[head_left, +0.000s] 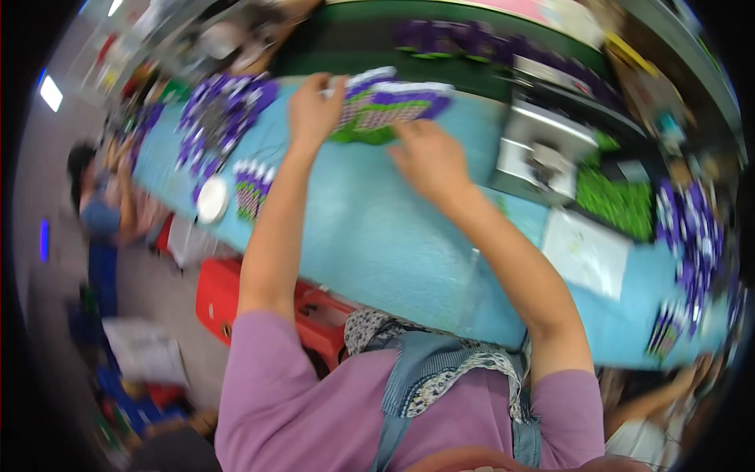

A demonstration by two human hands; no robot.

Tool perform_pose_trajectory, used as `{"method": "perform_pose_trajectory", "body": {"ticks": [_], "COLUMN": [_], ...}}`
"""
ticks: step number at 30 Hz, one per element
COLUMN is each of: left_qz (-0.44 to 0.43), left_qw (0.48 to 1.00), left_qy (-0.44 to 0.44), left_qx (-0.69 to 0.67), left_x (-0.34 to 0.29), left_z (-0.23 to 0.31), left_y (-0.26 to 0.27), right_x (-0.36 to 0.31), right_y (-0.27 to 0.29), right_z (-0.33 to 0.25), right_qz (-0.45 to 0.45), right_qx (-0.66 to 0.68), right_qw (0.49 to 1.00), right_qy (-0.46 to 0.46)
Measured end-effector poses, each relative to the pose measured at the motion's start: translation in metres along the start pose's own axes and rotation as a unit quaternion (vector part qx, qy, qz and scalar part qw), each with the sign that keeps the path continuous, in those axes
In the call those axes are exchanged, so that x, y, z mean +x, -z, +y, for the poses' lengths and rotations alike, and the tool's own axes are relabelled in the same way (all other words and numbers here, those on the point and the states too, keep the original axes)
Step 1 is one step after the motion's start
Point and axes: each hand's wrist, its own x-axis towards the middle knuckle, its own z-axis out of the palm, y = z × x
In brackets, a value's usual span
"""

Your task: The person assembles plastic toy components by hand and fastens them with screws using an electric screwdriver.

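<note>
A row of slim purple, green and pink-patterned pieces with white tips (393,108) stands fanned out at the far side of the blue table, blurred by motion. At its left end is my left hand (314,114), its fingers bent and closed around a small white bit that I cannot make out. My right hand (434,161) reaches to the row's lower right edge. Its fingertips touch or nearly touch the green and pink part, with the thumb apart from them.
Loose purple and white pieces (212,118) and a round white lid-like disc (213,199) are at left. A metal box-like device (543,153), green pieces in a black tray (617,204) and a white sheet (588,253) lie right. Other people (106,193) sit at both table ends.
</note>
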Motion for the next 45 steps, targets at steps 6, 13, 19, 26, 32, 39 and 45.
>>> {"method": "perform_pose_trajectory", "body": {"ticks": [6,13,19,26,32,39,45], "left_qz": [-0.06,-0.258,-0.319,-0.347,-0.313,-0.308,-0.299], "left_qw": [0.96,0.898,0.876,0.87,0.889,0.891,0.883], "left_qy": [-0.088,-0.196,-0.194,-0.185,-0.152,-0.094,-0.096], "left_qx": [-0.258,-0.297,-0.306,-0.297,-0.297,-0.321,-0.348], "left_x": [-0.15,-0.23,-0.241,-0.246,-0.248,-0.245,-0.246], "left_z": [0.119,0.201,0.214,0.226,0.218,0.215,0.209], "left_y": [-0.002,-0.003,-0.017,-0.019,-0.019,-0.015,-0.01], "right_x": [-0.127,-0.343,-0.424,-0.441,-0.411,-0.419,-0.418], "right_y": [0.143,0.329,0.386,0.408,0.392,0.385,0.385], "right_z": [0.026,0.156,0.206,0.259,0.222,0.212,0.218], "right_qz": [0.221,0.198,0.145,0.191,0.096,0.042,0.154], "right_qx": [0.034,-0.458,-0.309,-0.181,-0.244,-0.3,-0.299], "right_qw": [0.975,0.753,0.68,0.653,0.719,0.744,0.729], "right_qy": [-0.007,-0.429,-0.649,-0.71,-0.644,-0.595,-0.597]}}
